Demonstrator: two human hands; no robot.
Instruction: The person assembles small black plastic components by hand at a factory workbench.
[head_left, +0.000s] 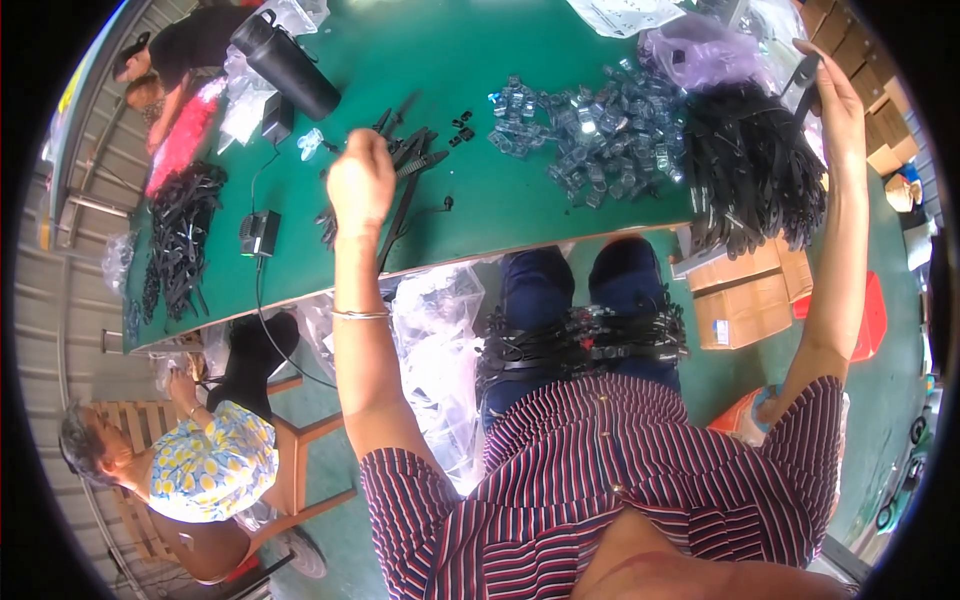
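Observation:
My left hand (361, 184) is closed over the green table, beside a loose group of black straps (411, 160). Whatever it grips is hidden by the fingers. Out at the far right, my right hand (838, 100) pinches the end of a black strap (800, 88) and lifts it above a thick bundle of black straps (750, 165) that hangs over the table's edge. Between my hands lies a heap of small clear plastic pieces (610, 135). A few tiny black parts (462, 128) sit nearer the left hand. More black straps (585, 338) lie across my lap.
On the green table (440, 230) are a black bottle (285, 65), a black power adapter (258, 234) with its cable, another strap pile (183, 240) and a purple plastic bag (700, 50). Cardboard boxes (745, 300) stand below right. Two people work at the left, one seated.

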